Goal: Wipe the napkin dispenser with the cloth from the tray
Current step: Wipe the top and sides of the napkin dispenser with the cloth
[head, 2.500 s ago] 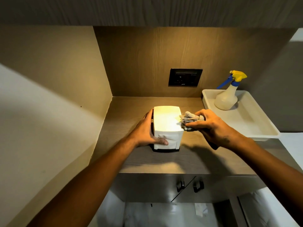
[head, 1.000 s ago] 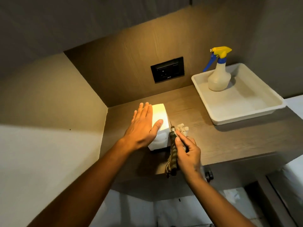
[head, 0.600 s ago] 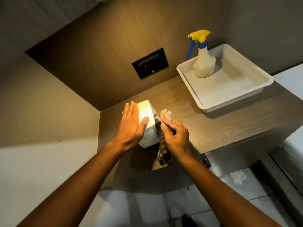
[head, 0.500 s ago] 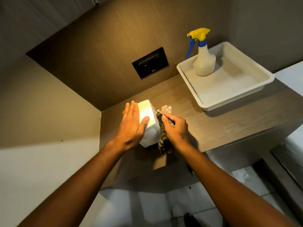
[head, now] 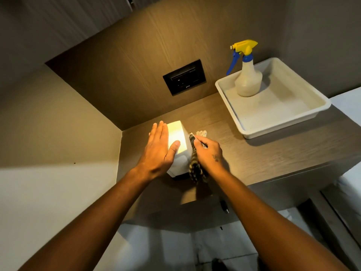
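Note:
A white napkin dispenser (head: 180, 137) stands upright on the wooden counter (head: 263, 153), near its left end. My left hand (head: 158, 151) lies flat on the dispenser's top and left side, fingers straight, thumb across the top. My right hand (head: 209, 153) presses a checked cloth (head: 194, 167) against the dispenser's right side. One pale end of the cloth sticks out past my fingers, the dark patterned end hangs down below my palm. The white tray (head: 283, 122) sits at the counter's right end.
A spray bottle (head: 247, 75) with a yellow and blue trigger head stands in the tray's far left corner. A black wall socket (head: 184, 77) is set in the wooden back panel. A wall closes the counter's left side. Cabinet handles (head: 224, 206) show under the counter edge.
My left hand went from gripping the dispenser's side to lying flat on top. My right hand with the cloth has worked along the right side. The camera view has tilted and shifted.

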The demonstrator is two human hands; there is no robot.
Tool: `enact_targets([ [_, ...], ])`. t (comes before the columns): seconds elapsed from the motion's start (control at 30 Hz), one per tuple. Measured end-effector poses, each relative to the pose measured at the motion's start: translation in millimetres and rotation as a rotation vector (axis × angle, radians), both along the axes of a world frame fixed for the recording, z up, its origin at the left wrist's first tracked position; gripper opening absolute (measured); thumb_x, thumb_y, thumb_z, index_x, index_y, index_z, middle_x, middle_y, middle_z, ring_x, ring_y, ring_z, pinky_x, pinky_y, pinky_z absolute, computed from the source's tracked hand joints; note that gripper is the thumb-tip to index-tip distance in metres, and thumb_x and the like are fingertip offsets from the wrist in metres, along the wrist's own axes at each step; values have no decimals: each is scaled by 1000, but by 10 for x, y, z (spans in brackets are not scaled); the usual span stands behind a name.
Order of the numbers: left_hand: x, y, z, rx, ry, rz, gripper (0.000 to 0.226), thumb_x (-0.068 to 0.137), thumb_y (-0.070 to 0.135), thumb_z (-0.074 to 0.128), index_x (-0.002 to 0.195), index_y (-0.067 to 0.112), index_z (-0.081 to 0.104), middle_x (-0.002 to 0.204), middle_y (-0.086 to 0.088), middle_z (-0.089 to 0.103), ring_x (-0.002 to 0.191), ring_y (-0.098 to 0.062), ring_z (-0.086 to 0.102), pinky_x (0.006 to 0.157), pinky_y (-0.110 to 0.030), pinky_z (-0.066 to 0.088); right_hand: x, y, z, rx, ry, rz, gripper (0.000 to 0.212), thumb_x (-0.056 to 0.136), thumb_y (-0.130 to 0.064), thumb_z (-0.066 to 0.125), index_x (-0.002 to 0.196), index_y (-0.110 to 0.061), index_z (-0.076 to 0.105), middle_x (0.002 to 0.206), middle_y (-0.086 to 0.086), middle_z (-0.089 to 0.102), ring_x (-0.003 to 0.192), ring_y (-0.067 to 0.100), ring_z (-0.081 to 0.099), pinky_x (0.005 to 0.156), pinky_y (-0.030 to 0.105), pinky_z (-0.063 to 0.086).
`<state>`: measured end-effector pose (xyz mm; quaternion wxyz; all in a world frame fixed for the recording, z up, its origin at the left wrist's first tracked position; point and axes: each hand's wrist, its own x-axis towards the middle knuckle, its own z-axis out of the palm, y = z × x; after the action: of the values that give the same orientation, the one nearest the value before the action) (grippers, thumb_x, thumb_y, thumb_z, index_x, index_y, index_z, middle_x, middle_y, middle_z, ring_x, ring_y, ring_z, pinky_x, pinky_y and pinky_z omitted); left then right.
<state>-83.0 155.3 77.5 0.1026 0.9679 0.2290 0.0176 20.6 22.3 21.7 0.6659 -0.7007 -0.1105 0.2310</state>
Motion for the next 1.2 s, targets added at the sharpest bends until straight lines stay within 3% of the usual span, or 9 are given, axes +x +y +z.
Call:
enact_targets([
  [0.07, -5, 30, -15, 3, -6, -6, 92, 96, 67, 16, 164, 6, 5, 173, -12, -2, 159, -25, -6, 129, -47, 3, -79, -17, 31, 75, -61, -1, 20, 92, -26, 55, 101, -22, 72, 88, -8, 66, 83, 5, 61, 60, 5, 44],
  [0.17, -18, 38, -26, -3, 1, -12, 97, 93, 71, 13, 164, 6, 4, 173, -13, -3, 159, -25, -8, 129, -46, 2, 111, 186, 184, 133, -71, 27, 27, 92, -29, 54, 113, -24, 69, 107, -2, 69, 97, 11, 61, 80, 24, 51],
  [0.23, -12, 26, -21, -8, -1, -14, 94, 95, 68, 16, 164, 6, 4, 172, -13, -4, 159, -25, -8, 128, -46, 1, 305, 345, 219, 136, -9, 70, 29, 93, -25, 54, 120, -22, 65, 119, -1, 67, 105, 13, 59, 86, 25, 48],
  [0.37, -25, 51, -2, -9, -20, 15, 89, 97, 63, 20, 164, 7, 4, 173, -11, -4, 159, -25, -8, 127, -42, -2, 326, 379, 14, -64, 140, 118, 30, 94, -34, 52, 121, -27, 64, 112, 2, 69, 100, 20, 62, 90, 39, 52],
  [0.6, 21, 46, -41, 5, -21, -7, 89, 98, 63, 20, 164, 6, 5, 173, -13, -2, 159, -25, -8, 127, -42, -1, 155, 253, 145, 249, -49, 41, 31, 95, -16, 53, 124, -17, 63, 123, -5, 58, 112, 11, 54, 89, 20, 47],
  [0.8, 1, 52, -37, -6, -6, 0, 91, 97, 67, 20, 164, 7, 5, 173, -11, -3, 159, -26, -7, 126, -43, -1, 484, 464, 142, 154, 127, 171, 31, 96, -16, 51, 125, -16, 61, 126, 5, 63, 107, 16, 60, 89, 29, 52],
  [0.93, -9, 54, -42, 0, 0, 6, 89, 98, 64, 21, 164, 8, 4, 173, -10, -3, 159, -25, -7, 126, -43, -1, 293, 301, -149, -3, 165, 88, 31, 97, -29, 49, 126, -26, 60, 120, -4, 63, 102, 12, 56, 66, 13, 42],
  [1.1, -8, 38, -45, 7, -6, 1, 92, 95, 67, 17, 164, 8, 4, 173, -10, -3, 159, -25, -7, 126, -42, -1, -198, 44, -375, 8, 134, -99, 31, 96, -33, 49, 123, -25, 62, 116, -6, 63, 106, 11, 56, 81, 22, 47],
  [1.2, -6, 32, -35, 7, 0, 1, 89, 97, 64, 19, 164, 8, 5, 173, -11, -3, 159, -25, -7, 128, -44, 1, -385, 0, -295, 94, 58, -158, 32, 96, -26, 50, 125, -17, 59, 114, -3, 62, 99, 4, 55, 77, 15, 45],
])
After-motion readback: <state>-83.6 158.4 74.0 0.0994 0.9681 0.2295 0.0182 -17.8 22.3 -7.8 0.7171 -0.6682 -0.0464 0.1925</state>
